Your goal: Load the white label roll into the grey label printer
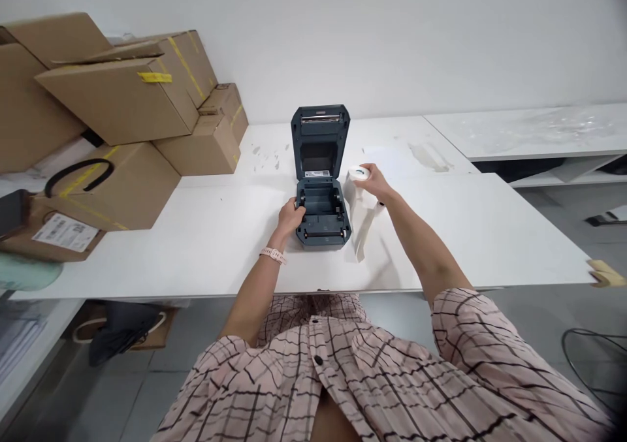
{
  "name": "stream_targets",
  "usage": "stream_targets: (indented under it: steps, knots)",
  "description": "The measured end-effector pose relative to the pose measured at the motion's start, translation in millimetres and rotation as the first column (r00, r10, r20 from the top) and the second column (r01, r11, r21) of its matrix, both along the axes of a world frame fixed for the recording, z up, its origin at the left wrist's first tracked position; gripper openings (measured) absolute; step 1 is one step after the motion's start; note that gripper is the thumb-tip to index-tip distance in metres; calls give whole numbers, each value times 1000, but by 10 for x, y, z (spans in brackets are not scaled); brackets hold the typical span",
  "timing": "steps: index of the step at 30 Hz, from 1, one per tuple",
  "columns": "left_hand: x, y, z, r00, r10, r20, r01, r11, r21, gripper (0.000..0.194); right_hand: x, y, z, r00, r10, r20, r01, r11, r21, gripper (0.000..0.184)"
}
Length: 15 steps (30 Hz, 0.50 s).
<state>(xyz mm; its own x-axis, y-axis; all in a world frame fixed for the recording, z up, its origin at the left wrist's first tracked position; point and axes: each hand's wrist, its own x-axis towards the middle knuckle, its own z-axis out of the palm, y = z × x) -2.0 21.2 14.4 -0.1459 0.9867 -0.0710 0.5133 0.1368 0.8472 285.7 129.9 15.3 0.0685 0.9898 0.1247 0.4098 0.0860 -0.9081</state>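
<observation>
Roll-handling step, apparently: left hand [290, 217] pinches printer [319, 198] edge, right hand [376, 182] grips paper roll [358, 173] alongside; next move likely needs loose strip [362, 232] controlled.

shirt [392, 367]: pale pink, dark crisscross check, dark round buttons [318, 360] | sleeves [490, 331]: loose, same check | left wrist: light pink band [273, 254] | lower garment [343, 306]: matching check
</observation>
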Motion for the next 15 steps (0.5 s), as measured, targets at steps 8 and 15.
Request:
stream_targets:
  steps: [8,15]
  knots:
    - [-13,-26,-10,998,-11,65,11,1000,-5,47,620,-436,4,973,118,-198,-131,990,-55,68]
    - [-3,3,-76,995,11,96,-12,1000,12,51,855,-1201,-380,941,236,-242,-282,943,-175,63]
